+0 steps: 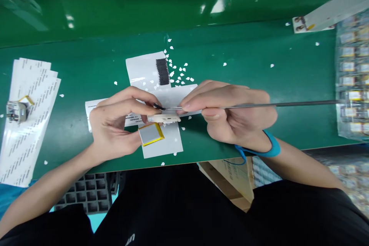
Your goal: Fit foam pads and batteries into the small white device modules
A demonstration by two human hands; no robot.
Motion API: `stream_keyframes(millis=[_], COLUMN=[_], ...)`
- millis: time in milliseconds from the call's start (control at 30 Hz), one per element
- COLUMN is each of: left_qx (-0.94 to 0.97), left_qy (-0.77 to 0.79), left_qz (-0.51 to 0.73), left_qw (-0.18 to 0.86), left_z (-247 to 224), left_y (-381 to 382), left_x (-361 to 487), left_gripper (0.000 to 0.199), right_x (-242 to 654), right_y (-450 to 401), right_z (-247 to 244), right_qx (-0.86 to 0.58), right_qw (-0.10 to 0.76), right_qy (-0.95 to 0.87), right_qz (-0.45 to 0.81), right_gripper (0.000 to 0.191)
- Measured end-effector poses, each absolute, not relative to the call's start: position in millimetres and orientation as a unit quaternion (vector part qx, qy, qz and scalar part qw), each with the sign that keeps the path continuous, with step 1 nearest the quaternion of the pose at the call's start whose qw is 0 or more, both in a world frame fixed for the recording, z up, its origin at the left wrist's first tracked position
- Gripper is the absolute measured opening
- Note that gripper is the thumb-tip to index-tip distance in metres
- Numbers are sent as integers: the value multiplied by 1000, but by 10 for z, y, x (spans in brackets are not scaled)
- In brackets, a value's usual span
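- white plastic part [163,118] held up over the papers, gripped between the thumb and fingertips of the left hand [115,125]; that hand is mostly closed;
- right hand [230,113] half closed, pinching a long metal rod [259,104]; its black tip sits just above the part;
- yellow-edged pouch battery [150,133] on white paper [173,142], touching the left hand;
- white flecks [178,73] scattered on the green mat [230,54]

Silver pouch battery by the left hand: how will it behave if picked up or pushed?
The silver pouch battery lies flat and thin, so it probably slides rather than rolls. Its smooth foil face may be slippery and could dent under a pinch. The yellow-taped edge likely gives the best grip.
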State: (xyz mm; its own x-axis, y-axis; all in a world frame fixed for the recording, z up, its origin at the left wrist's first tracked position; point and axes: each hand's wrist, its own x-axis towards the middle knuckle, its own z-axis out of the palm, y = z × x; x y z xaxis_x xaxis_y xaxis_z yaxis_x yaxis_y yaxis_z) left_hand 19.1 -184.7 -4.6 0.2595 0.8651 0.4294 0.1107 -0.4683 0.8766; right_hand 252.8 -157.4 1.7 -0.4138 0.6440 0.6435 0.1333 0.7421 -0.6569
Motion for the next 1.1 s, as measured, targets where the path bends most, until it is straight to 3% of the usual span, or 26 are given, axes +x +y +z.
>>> stream_keyframes(millis=[300,500,667,867,1033,1100], left_qx=[663,669,671,566,386,379], left_qy=[391,396,387,428,503,513], left_qz=[496,500,511,515,532,524], left_qw=[402,381,373,481,560,565], left_z=[19,12,-22,-36,-30,-13], left_y=[-1890,-1874,-1847,-1849,-1855,-1859], left_x=[217,229,207,174,250,273], left_gripper=[20,12,23,20,20,21], right_x=[2493,2527,2497,2530,2617,2623], right_y=[-1540,-1543,-1498,-1454,-1597,-1641], right_z=[-43,-57,-100,-47,85,96], right_qx=[-214,-195,-214,-201,-185,-179], right_qw=[523,491,537,587,398,359], right_qy=[-796,-832,-806,-780,-894,-912], right_qz=[219,169,129,83,86,86], right_gripper=[21,21,21,23,4,7])
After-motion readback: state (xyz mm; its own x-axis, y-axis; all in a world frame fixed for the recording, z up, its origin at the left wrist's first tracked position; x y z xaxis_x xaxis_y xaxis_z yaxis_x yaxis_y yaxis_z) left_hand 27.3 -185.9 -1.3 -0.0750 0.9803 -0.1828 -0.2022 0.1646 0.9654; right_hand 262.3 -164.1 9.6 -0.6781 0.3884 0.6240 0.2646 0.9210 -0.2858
